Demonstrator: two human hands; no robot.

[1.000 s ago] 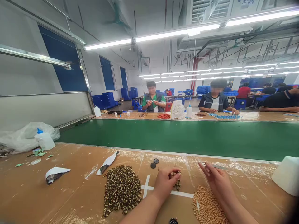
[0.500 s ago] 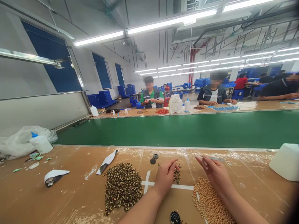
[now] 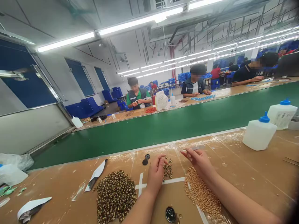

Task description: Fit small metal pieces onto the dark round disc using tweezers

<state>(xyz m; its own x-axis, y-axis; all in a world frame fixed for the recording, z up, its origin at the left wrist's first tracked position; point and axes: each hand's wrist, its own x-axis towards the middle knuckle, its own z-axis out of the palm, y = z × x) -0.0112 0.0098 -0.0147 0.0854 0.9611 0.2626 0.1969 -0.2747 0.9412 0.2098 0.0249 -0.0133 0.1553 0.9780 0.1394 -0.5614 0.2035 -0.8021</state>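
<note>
My left hand (image 3: pixel 156 169) is closed in a pinch above a small scatter of dark-and-gold pieces (image 3: pixel 167 171); what its fingertips hold is too small to make out. My right hand (image 3: pixel 198 160) is closed on a slim grey metal tool, like tweezers (image 3: pixel 199 147), its thin tip pointing left toward the other hand. Under the right wrist spreads a heap of tan beads (image 3: pixel 198 193). Left of my left forearm lies a large heap of dark-and-gold pieces (image 3: pixel 116 196). Between my forearms sits a small round black dish (image 3: pixel 170 214) with a glossy inside.
Two black discs (image 3: pixel 145 162) lie beyond my left hand. White squeeze bottles (image 3: pixel 259 135) with blue caps stand at right. Folded white-and-dark scraps (image 3: pixel 96 175) and a plastic bag (image 3: pixel 20 161) lie at left. A green belt (image 3: pixel 144 137) separates this table from several co-workers opposite.
The view has tilted and turned to the right, bringing the capped squeeze bottles into sight. Both hands keep nearly the same pose over the table, the right still gripping the tool.
</note>
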